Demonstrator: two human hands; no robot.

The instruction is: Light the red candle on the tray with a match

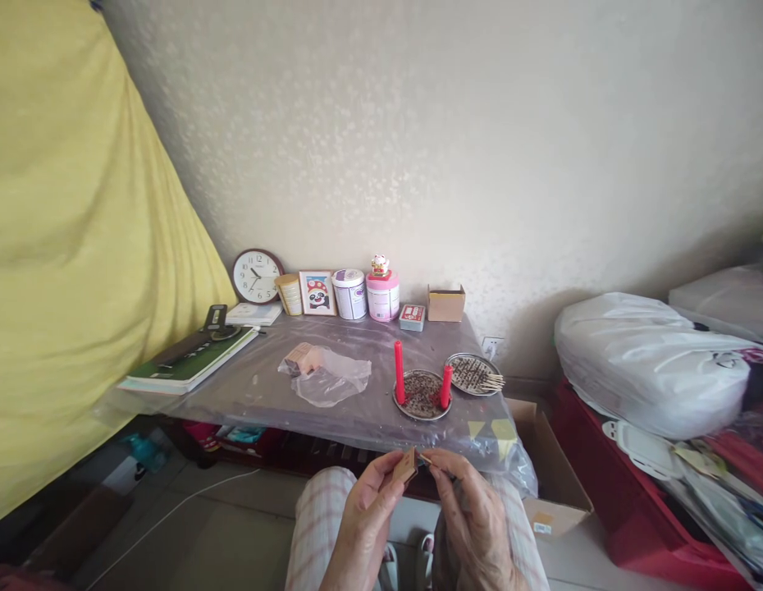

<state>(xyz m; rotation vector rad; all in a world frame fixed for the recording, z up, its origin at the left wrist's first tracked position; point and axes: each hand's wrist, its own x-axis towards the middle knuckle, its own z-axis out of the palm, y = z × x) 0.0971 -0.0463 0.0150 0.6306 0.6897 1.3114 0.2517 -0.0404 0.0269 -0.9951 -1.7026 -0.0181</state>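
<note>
In the head view my left hand [370, 509] grips a small tan matchbox [405, 467], held above my lap in front of the table edge. Close beside it, my right hand [471, 513] pinches what looks like a matchstick [425, 460] near the box's end; the fingers partly hide it. Beyond my hands, a metal plate [423, 407] with dark burnt bits bears a tall red candle [399, 373] and a shorter red candle [446, 386], both upright with no flame visible. Behind it to the right, a second plate [459, 361] holds burnt bits and several pale matchsticks [493, 382].
A clear plastic bag [332, 379] with small boxes lies mid-table. Along the wall stand a clock [257, 276], a framed panda picture [318, 293], tins [349, 295], and an open carton [446, 304]. Books [190, 361] lie left; a red bin [640, 509] is at right.
</note>
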